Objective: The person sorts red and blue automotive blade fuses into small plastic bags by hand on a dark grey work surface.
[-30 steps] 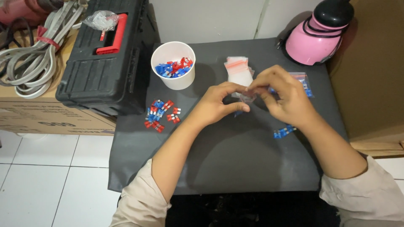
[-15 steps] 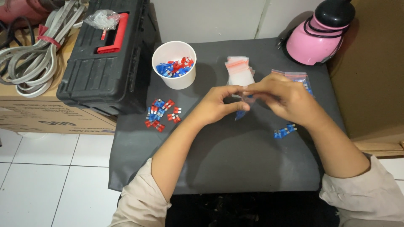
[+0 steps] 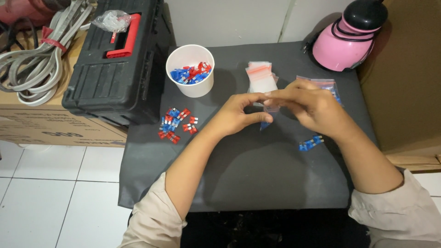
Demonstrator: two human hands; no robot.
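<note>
Both hands meet over the middle of the dark grey mat. My left hand and my right hand pinch a small clear zip bag between them, with a blue piece showing at its lower end. Just behind the hands lies a stack of empty clear bags with red strips. A white cup of red and blue small parts stands at the back left. A loose cluster of red and blue parts lies left of my left hand. A few blue parts lie by my right wrist.
A black toolbox with a red handle sits on a cardboard box at the left, beside coiled grey cable. A pink and black appliance stands at the back right. Filled bags lie behind my right hand. White tiled floor is at the left.
My right hand has drifted slightly left and lower over the bag. The left hand has kept its pinch in about the same place.
</note>
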